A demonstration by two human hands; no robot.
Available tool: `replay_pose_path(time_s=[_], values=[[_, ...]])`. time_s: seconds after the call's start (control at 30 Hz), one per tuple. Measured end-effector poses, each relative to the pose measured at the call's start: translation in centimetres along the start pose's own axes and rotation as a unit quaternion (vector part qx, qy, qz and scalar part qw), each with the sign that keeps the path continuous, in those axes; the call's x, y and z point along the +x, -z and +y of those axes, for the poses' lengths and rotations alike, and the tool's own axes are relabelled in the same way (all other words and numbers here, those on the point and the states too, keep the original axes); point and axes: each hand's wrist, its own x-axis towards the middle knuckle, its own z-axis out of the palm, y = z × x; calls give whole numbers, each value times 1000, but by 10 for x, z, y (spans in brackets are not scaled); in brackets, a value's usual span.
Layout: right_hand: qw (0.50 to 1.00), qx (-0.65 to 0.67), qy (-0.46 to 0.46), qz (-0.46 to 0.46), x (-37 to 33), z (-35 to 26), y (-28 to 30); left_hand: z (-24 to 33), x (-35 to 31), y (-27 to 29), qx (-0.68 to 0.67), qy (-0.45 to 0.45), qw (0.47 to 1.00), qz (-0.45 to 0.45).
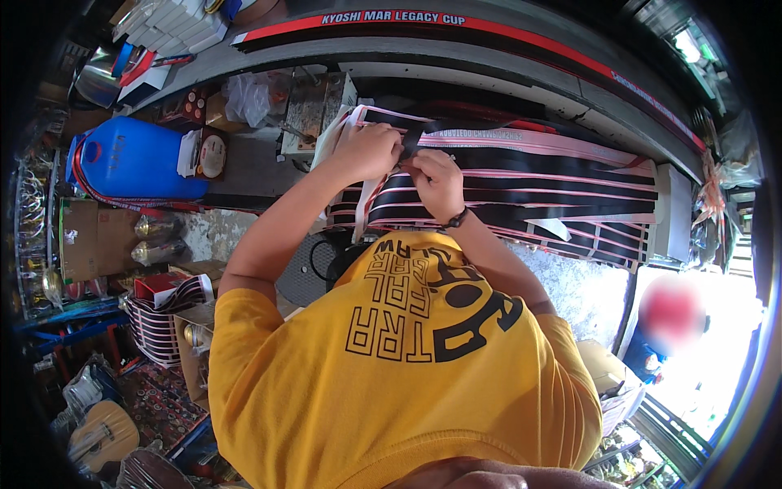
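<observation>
My left hand point(371, 152) is closed, its fingers pinched on a black ribbon point(413, 140) at the near-left part of the work surface. Just to the right and slightly nearer, my right hand point(437, 186) is closed too, thumb and fingertips pressed together by the same ribbon. What exactly lies between the fingertips is partly hidden. Under and beyond both hands spread long black printed strips point(521, 198) with pink and white edges, running off to the right. A narrow white-and-red strip point(371, 200) hangs down below my left hand.
A blue plastic jug point(130, 159) stands at the left, near a clear plastic bag point(252, 99). A long red-and-black printed ribbon point(554, 42) lies along the far ledge. At lower left are a cardboard box point(194, 350) and a guitar-shaped wooden item point(104, 436). Another person point(643, 354) is at the right.
</observation>
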Motion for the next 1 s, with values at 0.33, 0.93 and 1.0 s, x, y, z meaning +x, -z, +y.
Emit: replay_pose_path(time_s=[0.33,0.93,1.0], values=[[992,100,54,-53,-12,-31,7,-46,20,18,101,43,991,-80],[915,237,-322,-51,0,1,-10,5,-33,9,-226,-10,967,116],[937,214,-275,-18,2,-1,-11,4,-37,6,-262,-1,959,110]])
